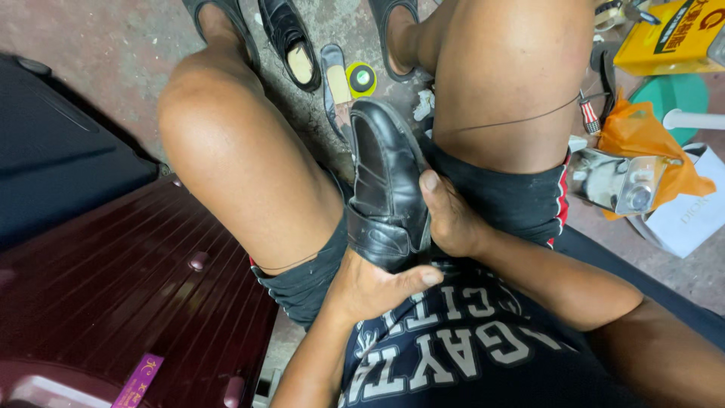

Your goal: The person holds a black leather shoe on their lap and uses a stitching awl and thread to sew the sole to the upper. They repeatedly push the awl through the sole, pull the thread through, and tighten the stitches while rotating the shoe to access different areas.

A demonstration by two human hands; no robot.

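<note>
Black leather shoe held in the lap by both hands

Black glossy leather loafer [387, 189] lies between the person's bare thighs, heel end near the body and toe pointing away toward the floor. The left hand [374, 285] is closed under the heel end, thumb stretched along its lower edge. The right hand [451, 219] grips the shoe's right side, thumb pressed upright against the leather. Left of the legs stands a dark red ribbed hard-shell suitcase [128, 302]. Right of the right thigh lie an orange plastic bag [642, 136] and a white paper bag [691, 215]. Farther off, on the concrete floor [113, 38], sit another black shoe [291, 41], a loose insole [336, 83] and a small yellow-green round tin [362, 78].
</note>
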